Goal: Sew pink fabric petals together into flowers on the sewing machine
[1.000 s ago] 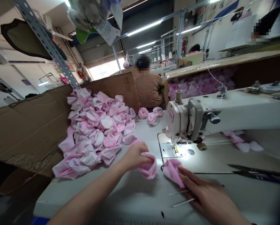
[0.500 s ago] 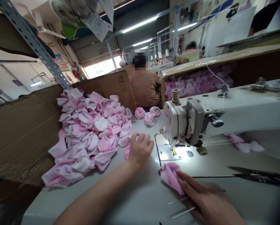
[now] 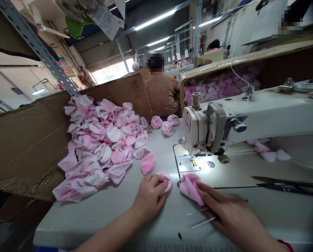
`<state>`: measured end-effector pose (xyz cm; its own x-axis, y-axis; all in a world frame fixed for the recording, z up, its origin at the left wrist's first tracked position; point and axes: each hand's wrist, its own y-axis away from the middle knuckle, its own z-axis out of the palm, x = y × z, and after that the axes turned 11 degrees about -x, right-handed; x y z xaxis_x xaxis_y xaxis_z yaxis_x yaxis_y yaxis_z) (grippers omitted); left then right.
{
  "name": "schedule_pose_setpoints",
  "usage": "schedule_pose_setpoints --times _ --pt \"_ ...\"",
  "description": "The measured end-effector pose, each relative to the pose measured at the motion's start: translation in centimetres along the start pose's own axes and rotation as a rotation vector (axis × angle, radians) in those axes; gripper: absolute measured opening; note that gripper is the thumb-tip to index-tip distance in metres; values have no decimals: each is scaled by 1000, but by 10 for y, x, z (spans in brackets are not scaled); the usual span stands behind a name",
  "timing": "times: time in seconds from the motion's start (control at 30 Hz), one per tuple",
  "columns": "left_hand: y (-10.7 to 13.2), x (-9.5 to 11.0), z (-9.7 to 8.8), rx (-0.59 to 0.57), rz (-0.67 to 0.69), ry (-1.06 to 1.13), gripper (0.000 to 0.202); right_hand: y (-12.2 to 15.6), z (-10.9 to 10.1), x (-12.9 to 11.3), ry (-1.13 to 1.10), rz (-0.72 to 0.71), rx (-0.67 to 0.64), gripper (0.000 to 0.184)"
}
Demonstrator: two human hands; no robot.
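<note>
Pink cloth petal lies at lower centre of frame, beside the needle plate, with my right hand open flat on it and my left hand closed on a smaller petal; both look light and soft, so I would pinch at edge.

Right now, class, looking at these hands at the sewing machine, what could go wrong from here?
The right hand presses pink fabric close to the presser foot, so fingers could get caught there. The scissors lie just beyond that hand and might get knocked or nick it.
</note>
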<state>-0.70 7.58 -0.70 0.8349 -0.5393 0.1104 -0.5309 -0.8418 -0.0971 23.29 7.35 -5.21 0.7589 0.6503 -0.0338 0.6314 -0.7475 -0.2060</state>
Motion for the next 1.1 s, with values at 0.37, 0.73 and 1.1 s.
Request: schedule_pose_setpoints --times 0.37,0.73,1.1 --pt "1 -2 2 -88 230 -144 31 0 -3 -1 -28 7 -13 35" --pt "11 4 8 83 139 -91 31 -5 -14 3 3 -26 -102 42" --pt "-60 53 -1 97 219 -85 22 -23 -19 -20 113 48 -247 31"
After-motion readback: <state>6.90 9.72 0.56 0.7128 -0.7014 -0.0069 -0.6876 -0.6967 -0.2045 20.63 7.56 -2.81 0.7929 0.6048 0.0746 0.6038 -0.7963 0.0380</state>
